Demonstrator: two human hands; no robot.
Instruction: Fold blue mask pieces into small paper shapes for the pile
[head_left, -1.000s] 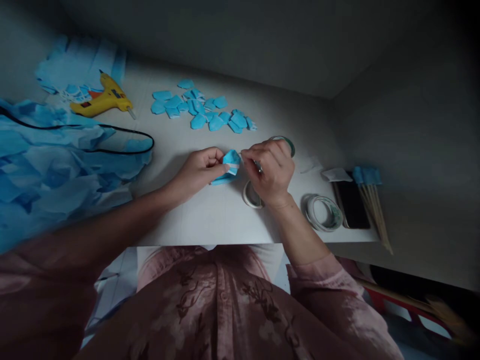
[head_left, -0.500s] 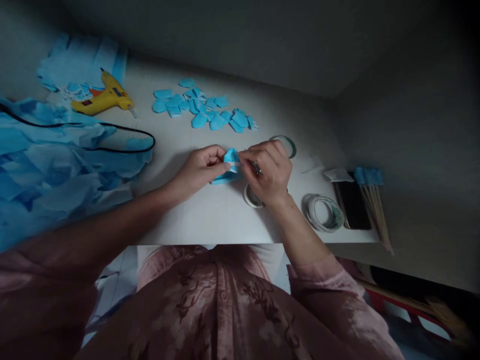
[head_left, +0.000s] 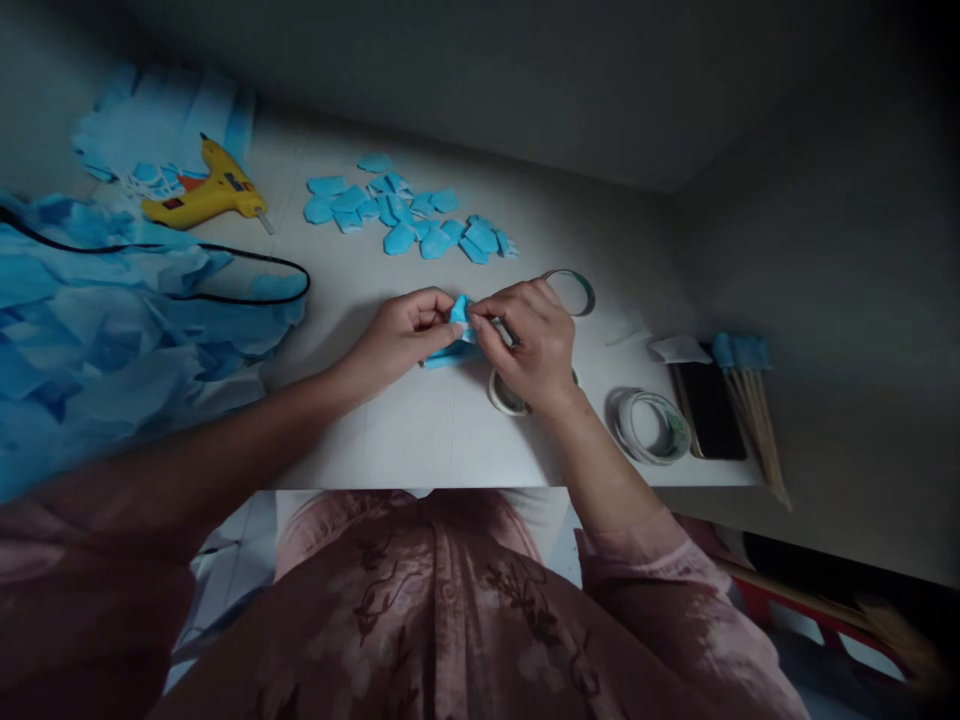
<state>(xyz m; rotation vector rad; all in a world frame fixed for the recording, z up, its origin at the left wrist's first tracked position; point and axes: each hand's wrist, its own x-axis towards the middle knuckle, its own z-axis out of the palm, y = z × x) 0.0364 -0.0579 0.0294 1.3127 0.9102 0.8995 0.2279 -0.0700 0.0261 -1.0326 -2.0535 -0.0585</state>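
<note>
My left hand (head_left: 409, 335) pinches a small blue fabric piece (head_left: 460, 312) between thumb and fingers, just above the white table. My right hand (head_left: 529, 340) is closed at the right edge of the same piece, its thumb and index fingertips on the fabric. Whatever else the right palm may hold is hidden. Under the hands lies another blue strip (head_left: 448, 357), touching or close to the left fingers. A tape roll (head_left: 510, 393) is partly covered by my right hand, and a thin ring (head_left: 571, 292) rests just behind it.
Cut blue pieces (head_left: 394, 210) lie scattered at the back. On the left are a yellow glue gun (head_left: 217, 190), a black cable (head_left: 289, 268) and a heap of blue sheets (head_left: 135, 340). To the right sit stacked tape rolls (head_left: 650, 428), a phone (head_left: 709, 410) and blue-topped sticks (head_left: 754, 410).
My right hand has shifted slightly left, its fingertips closer to the left hand's. The blue piece looks narrower and more folded between them. My left hand stays in place.
</note>
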